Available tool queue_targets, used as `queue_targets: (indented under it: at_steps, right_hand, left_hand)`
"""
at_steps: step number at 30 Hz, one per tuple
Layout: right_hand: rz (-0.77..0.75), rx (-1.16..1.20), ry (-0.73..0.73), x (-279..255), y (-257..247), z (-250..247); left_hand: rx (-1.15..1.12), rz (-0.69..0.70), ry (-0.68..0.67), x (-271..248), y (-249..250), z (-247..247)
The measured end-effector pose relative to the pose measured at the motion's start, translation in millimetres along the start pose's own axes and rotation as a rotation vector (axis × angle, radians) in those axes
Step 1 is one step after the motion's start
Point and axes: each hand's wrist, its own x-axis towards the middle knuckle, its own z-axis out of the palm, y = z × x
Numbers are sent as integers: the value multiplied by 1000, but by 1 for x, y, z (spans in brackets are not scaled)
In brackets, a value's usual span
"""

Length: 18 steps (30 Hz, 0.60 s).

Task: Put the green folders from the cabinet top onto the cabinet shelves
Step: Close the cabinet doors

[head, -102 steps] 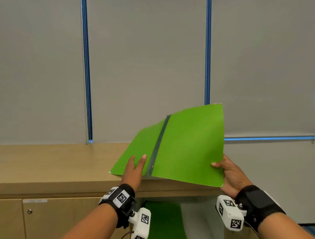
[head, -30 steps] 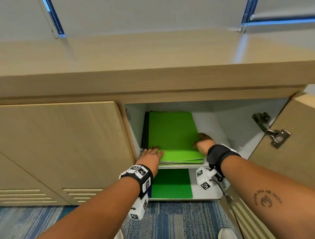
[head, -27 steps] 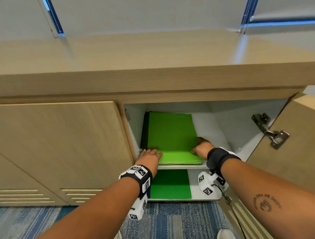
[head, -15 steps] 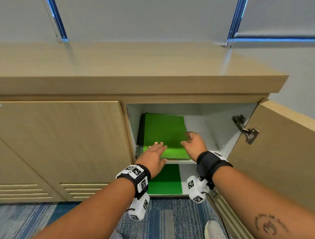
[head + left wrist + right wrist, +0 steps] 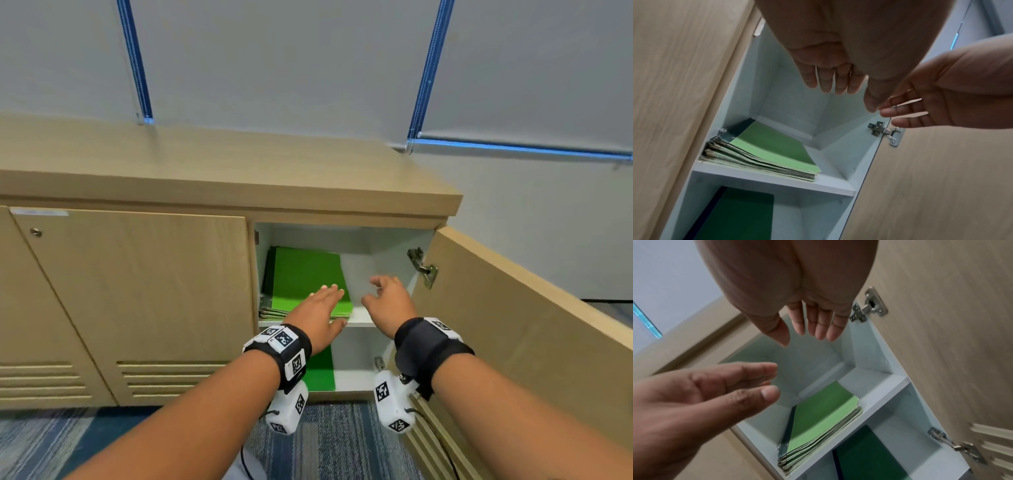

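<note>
We are seeing a blue striped carpet (image 5: 342, 442) lying under the furniture, grey window blinds (image 5: 274, 61) with blue cords (image 5: 423, 73) hanging behind, and a metal hinge (image 5: 423, 267) sitting on the open door (image 5: 534, 325).

Office — wooden cabinet (image 5: 130, 291), green folders (image 5: 305, 281), carpet (image 5: 342, 442)

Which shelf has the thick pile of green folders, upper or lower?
The upper shelf: its green folder stack shows many layered edges, while the lower shelf's green folder looks flat.

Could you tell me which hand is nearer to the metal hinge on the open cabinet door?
Right. The right hand hovers just left of the hinge, while the left hand is further left, over the green folders.
</note>
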Motion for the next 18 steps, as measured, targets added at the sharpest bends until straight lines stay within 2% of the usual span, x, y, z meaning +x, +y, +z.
queue_targets:
  at_steps: [3, 10, 15, 16, 18]
  right_hand:
    - [11, -103, 42, -10, -5, -26]
    - [142, -524, 154, -25, 10, -99]
    - [123, -722, 271, -29, 17, -130]
    - [189, -728, 234, -31, 14, -135]
    - [347, -768, 71, -35, 8, -149]
  left_hand:
    - [-41, 12, 19, 4, 29, -5]
    - [-42, 84, 2, 20, 108, -8]
    - [-62, 112, -30, 13, 149, -2]
    - [-62, 118, -35, 12, 153, -2]
    - [-62, 123, -39, 11, 158, -4]
